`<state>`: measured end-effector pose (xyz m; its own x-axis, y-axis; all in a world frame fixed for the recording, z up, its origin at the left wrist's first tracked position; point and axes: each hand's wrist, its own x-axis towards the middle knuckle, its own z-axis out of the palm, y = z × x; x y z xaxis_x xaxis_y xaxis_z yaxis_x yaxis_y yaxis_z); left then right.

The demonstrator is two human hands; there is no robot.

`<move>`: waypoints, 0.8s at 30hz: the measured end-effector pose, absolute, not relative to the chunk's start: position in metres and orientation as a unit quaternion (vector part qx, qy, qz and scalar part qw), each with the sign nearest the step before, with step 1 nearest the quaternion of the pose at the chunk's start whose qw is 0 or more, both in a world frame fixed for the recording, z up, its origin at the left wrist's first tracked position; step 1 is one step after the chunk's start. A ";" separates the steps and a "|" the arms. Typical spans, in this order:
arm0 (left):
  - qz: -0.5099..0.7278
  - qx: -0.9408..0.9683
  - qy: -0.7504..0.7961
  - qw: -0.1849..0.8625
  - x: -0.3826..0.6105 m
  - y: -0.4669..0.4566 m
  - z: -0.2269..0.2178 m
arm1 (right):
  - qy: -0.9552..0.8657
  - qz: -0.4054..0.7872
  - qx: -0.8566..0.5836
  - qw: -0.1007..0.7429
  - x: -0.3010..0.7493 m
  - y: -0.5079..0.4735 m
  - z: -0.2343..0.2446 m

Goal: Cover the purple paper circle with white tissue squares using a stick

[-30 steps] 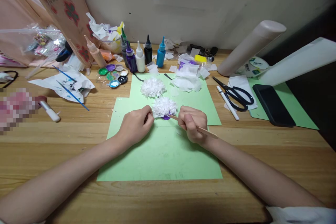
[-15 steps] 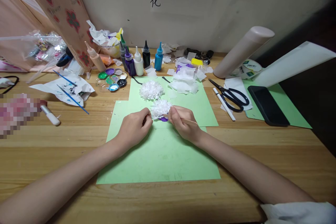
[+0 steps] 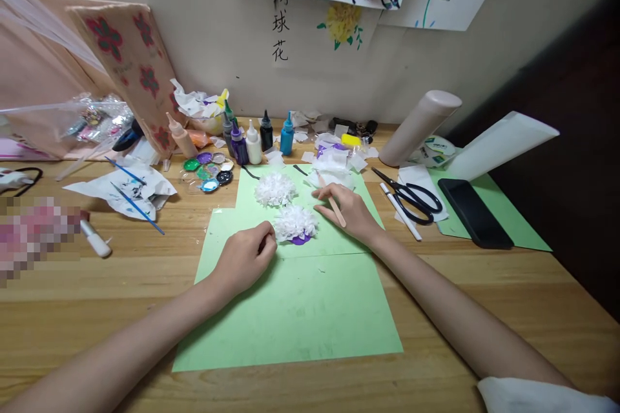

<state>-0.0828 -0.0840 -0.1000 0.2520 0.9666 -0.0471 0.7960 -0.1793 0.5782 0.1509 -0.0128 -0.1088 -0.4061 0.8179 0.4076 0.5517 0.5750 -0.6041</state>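
Observation:
My left hand [image 3: 246, 253] is closed, its fingertips at the left edge of the nearer white paper flower [image 3: 294, 222], pinching it there. Purple backing [image 3: 300, 240] shows under the flower's front edge. My right hand [image 3: 349, 211] grips a flat wooden stick [image 3: 338, 211], with thumb and forefinger reaching toward a pile of white tissue paper [image 3: 332, 175]. Whether the fingertips touch a piece is hard to see. Just behind the nearer flower lies a second white paper flower [image 3: 275, 190]. Both rest on green paper sheets [image 3: 290, 310].
Paint bottles [image 3: 253, 144] and a paint palette [image 3: 208, 171] stand at the back left, near two blue brushes [image 3: 138, 208] on crumpled tissue. To the right lie black-handled scissors [image 3: 411, 197], a white pen [image 3: 401, 211] and a phone [image 3: 475, 214]. A tall bottle [image 3: 419, 129] stands behind.
My right hand has moved right and back from the nearer flower toward the tissue pile, keeping the stick. My left hand stays by the flower. The view has tilted up.

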 end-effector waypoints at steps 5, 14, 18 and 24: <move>0.166 0.749 0.588 0.255 -0.083 -0.084 -0.100 | -0.829 0.157 -0.414 0.342 0.147 -0.012 -0.118; 0.157 0.760 0.578 0.253 -0.084 -0.088 -0.099 | -0.799 0.132 -0.427 0.403 0.154 -0.029 -0.101; 0.154 0.765 0.574 0.248 -0.083 -0.087 -0.100 | -0.833 0.148 -0.414 0.335 0.150 -0.023 -0.104; 0.156 0.770 0.566 0.250 -0.083 -0.086 -0.100 | -0.883 0.064 -0.383 0.265 0.142 -0.013 -0.113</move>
